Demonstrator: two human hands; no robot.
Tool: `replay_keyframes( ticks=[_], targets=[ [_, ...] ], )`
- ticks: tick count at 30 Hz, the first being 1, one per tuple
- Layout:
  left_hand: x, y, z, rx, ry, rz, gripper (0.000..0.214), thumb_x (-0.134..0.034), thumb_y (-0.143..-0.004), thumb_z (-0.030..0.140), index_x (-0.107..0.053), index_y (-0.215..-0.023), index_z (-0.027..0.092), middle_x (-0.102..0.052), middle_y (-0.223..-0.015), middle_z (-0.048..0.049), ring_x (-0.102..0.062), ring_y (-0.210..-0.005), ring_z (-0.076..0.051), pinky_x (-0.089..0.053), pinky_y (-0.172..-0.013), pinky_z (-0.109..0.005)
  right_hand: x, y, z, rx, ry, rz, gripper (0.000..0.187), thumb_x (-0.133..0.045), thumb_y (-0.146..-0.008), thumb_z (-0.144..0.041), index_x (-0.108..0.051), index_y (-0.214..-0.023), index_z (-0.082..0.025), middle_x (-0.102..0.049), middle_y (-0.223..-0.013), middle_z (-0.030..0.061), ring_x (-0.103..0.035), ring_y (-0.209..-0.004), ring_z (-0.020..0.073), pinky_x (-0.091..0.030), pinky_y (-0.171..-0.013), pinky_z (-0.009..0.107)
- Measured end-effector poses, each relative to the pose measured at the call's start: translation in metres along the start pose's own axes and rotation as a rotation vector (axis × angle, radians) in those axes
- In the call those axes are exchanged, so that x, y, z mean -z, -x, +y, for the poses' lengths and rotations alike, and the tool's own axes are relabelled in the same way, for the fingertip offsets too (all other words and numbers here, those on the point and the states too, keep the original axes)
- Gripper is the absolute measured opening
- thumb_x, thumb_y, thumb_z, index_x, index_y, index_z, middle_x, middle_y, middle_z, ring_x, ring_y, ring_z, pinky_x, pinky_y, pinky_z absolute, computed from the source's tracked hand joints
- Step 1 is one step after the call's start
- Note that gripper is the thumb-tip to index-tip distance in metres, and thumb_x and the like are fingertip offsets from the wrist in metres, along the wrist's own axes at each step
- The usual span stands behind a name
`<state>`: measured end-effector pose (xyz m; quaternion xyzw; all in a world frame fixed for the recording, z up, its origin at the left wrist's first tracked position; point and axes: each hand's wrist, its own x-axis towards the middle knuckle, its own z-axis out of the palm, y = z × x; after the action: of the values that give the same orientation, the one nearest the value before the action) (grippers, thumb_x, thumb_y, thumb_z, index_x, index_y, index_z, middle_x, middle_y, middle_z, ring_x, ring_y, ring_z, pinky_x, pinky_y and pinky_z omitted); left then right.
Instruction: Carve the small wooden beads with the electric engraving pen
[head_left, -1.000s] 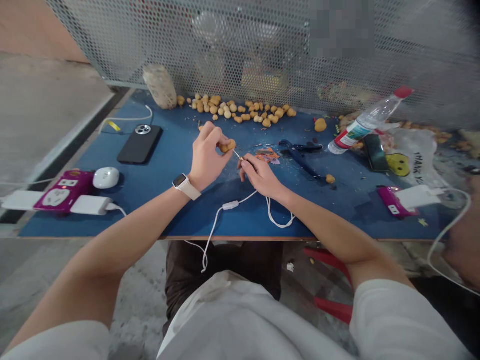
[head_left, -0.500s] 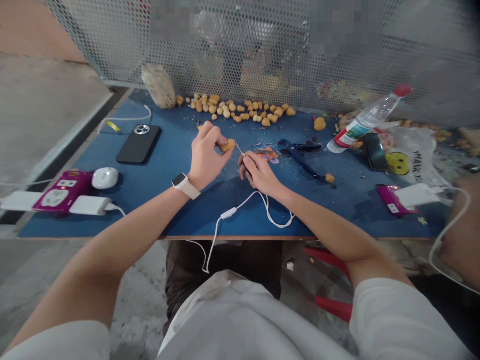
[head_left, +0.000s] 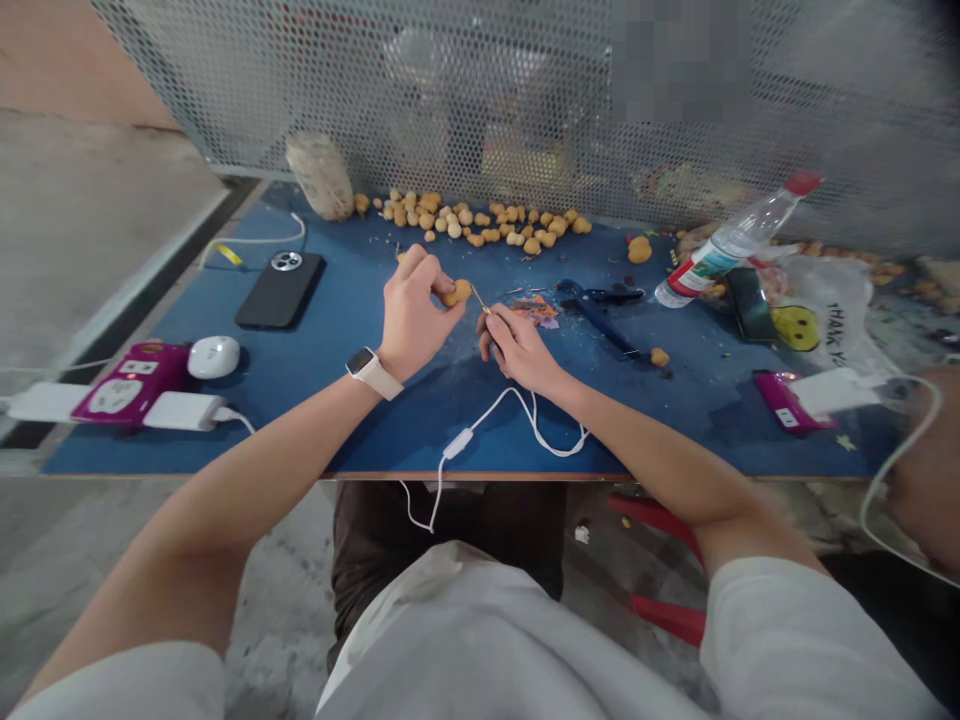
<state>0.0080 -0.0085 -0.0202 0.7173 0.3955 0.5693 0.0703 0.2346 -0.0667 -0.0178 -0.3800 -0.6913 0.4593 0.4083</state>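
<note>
The left hand (head_left: 411, 325) sits above the middle of the blue desk (head_left: 300, 425), its fingers (head_left: 424, 272) closed on a tan ball (head_left: 457, 293) and pinching it from the side. The right hand (head_left: 517, 352) is just beside it, its fingers closed around a thin metal pick (head_left: 480, 305), whose tip is at or just beside the ball; the exact contact is too small to tell. A watch (head_left: 363, 363) is on the left wrist. A long row of similar balls (head_left: 480, 222) lies along the far edge of the desk, in front of a perforated metal screen (head_left: 450, 90). Beyond the right hand are orange scraps (head_left: 535, 310), blue-handled pliers (head_left: 596, 315) and 2 loose balls (head_left: 660, 357). A white cable (head_left: 487, 415) loops under the right forearm. To the left are a black phone (head_left: 280, 290), an earbud case (head_left: 214, 357) and a magenta power strip (head_left: 129, 385). To the right, a plastic bottle (head_left: 731, 245) lies on its side near a second phone (head_left: 750, 305) and a plastic bag (head_left: 825, 310).
</note>
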Motion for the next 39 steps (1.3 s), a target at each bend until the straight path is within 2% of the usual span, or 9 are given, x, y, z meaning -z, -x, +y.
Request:
replay_keyframes(
  ticks=[7, 12, 18, 25, 31, 36, 39],
  targets=[
    [0.0004, -0.0006, -0.0007, 0.002, 0.002, 0.000, 0.026, -0.090, -0.091, 0.012, -0.074, -0.105, 0.028, -0.072, -0.097, -0.0004, -0.076, -0.092, -0.020, -0.080, -0.103, -0.043, 0.0001, -0.0006, 0.0041, 0.027, -0.033, -0.005, 0.078, -0.058, -0.118, -0.108, -0.061, -0.108, -0.031, -0.069, -0.077, -0.0025, -0.051, -0.057, 0.0142, -0.033, -0.046, 0.028],
    [-0.0005, -0.0007, 0.0010, -0.006, -0.027, 0.017, 0.023, -0.087, -0.090, 0.013, -0.076, -0.105, 0.028, -0.075, -0.098, -0.0018, -0.076, -0.092, -0.021, -0.080, -0.101, -0.044, -0.0001, -0.0005, 0.0038, 0.023, -0.016, -0.009, 0.078, -0.056, -0.119, -0.108, -0.060, -0.108, -0.031, -0.069, -0.078, -0.0020, -0.053, -0.058, 0.0143, -0.033, -0.047, 0.028],
    [0.0010, -0.0021, 0.0021, -0.025, -0.020, 0.023, 0.028, -0.087, -0.085, 0.011, -0.066, -0.092, 0.028, -0.074, -0.097, -0.0018, -0.076, -0.092, -0.020, -0.078, -0.093, -0.039, -0.0013, -0.0002, 0.0010, 0.018, -0.010, -0.003, 0.080, -0.055, -0.116, -0.111, -0.059, -0.106, -0.031, -0.068, -0.077, -0.0017, -0.053, -0.058, 0.0149, -0.033, -0.046, 0.028],
    [0.0004, -0.0014, 0.0028, -0.004, -0.024, 0.020, 0.027, -0.088, -0.087, 0.008, -0.076, -0.101, 0.027, -0.073, -0.094, 0.0007, -0.075, -0.089, -0.018, -0.080, -0.099, -0.041, -0.0014, 0.0001, 0.0016, 0.028, -0.014, 0.004, 0.078, -0.056, -0.118, -0.108, -0.059, -0.106, -0.031, -0.068, -0.077, -0.0009, -0.056, -0.061, 0.0154, -0.034, -0.047, 0.027],
    [-0.0025, -0.0027, -0.0031, 0.007, 0.022, 0.036, 0.036, -0.089, -0.083, 0.004, -0.062, -0.088, 0.027, -0.071, -0.094, 0.0012, -0.073, -0.090, -0.017, -0.079, -0.104, -0.041, -0.0019, 0.0008, 0.0005, 0.037, -0.014, -0.001, 0.079, -0.057, -0.118, -0.109, -0.060, -0.107, -0.030, -0.068, -0.076, -0.0014, -0.057, -0.062, 0.0148, -0.033, -0.046, 0.026],
    [-0.0048, -0.0019, -0.0063, -0.018, 0.003, 0.059, 0.039, -0.090, -0.080, 0.005, -0.059, -0.087, 0.027, -0.071, -0.094, 0.0017, -0.072, -0.085, -0.016, -0.076, -0.092, -0.036, -0.0017, 0.0007, 0.0020, 0.039, -0.008, -0.006, 0.080, -0.055, -0.118, -0.110, -0.060, -0.108, -0.031, -0.068, -0.076, -0.0022, -0.057, -0.059, 0.0145, -0.032, -0.045, 0.026],
    [-0.0053, -0.0004, -0.0055, -0.020, 0.026, 0.068, 0.040, -0.092, -0.083, 0.006, -0.059, -0.090, 0.027, -0.071, -0.096, 0.0016, -0.073, -0.085, -0.016, -0.075, -0.090, -0.035, -0.0010, -0.0006, 0.0054, 0.035, -0.019, -0.001, 0.077, -0.056, -0.119, -0.107, -0.060, -0.109, -0.031, -0.068, -0.075, -0.0044, -0.053, -0.052, 0.0126, -0.033, -0.043, 0.026]
  ],
)
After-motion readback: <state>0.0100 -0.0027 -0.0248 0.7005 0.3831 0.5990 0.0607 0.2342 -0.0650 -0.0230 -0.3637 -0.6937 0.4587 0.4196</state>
